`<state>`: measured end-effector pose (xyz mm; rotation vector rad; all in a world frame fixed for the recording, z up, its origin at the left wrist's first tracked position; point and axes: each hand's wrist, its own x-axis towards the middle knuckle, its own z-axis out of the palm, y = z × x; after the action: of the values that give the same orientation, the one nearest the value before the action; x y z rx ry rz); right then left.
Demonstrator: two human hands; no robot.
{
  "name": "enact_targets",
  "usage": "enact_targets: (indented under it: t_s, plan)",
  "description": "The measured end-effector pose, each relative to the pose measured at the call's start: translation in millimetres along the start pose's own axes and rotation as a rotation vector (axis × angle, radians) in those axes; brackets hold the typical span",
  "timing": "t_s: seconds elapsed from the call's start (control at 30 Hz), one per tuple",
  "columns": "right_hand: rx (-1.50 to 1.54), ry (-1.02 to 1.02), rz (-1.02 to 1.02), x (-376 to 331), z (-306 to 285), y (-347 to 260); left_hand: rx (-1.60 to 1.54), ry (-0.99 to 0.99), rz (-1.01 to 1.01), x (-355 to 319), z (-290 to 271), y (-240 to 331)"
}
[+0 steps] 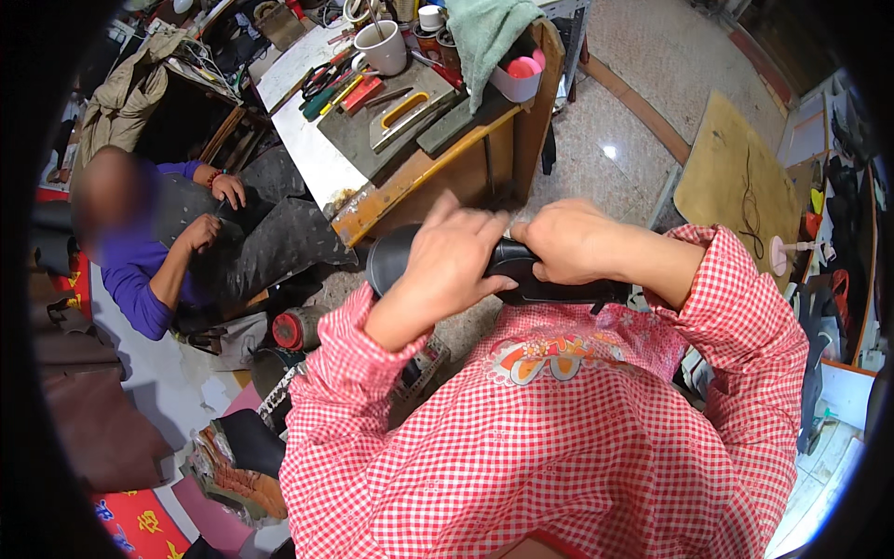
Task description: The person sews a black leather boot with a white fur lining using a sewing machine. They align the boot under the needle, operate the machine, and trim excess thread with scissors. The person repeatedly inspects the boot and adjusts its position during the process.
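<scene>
A black leather shoe (pixel 386 256) lies across my lap, its rounded end toward the left and much of it hidden under my hands. My left hand (pixel 452 256) rests over it with thumb and fingers apart; the fingertips are smeared by motion. Close by on the right, my right hand (pixel 570 240) is closed above the shoe's other part, fingers curled in and thumb side toward the left hand. Whatever those fingers pinch is too hidden to name.
Ahead stands a workbench (pixel 307 149) with a white mug (pixel 380 48), a yellow-handled trowel-like tool (pixel 406 110), scissors and a green cloth (pixel 489 37). A seated person in purple (pixel 140 270) is at the left. A tan board (pixel 731 177) leans at the right.
</scene>
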<state>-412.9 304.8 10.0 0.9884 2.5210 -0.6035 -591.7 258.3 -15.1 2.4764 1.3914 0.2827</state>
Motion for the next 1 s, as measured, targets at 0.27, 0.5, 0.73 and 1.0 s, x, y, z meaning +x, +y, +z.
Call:
enact_targets:
  t_s: [0.27,0.5,0.73,1.0]
  plan:
    - [0.327,0.330,-0.156,-51,3,40,-0.675,-0.128,-0.212,-9,33,-28]
    - [0.460,0.177,-0.114,-56,12,48,-1.137,-0.546,-0.161,-14,41,-31]
    - [0.455,0.346,-0.164,-40,2,62,-1.306,-0.436,-0.239,-12,43,-27]
    - [1.413,0.434,0.184,-46,78,83,-1.550,-0.103,-0.237,-21,54,-36]
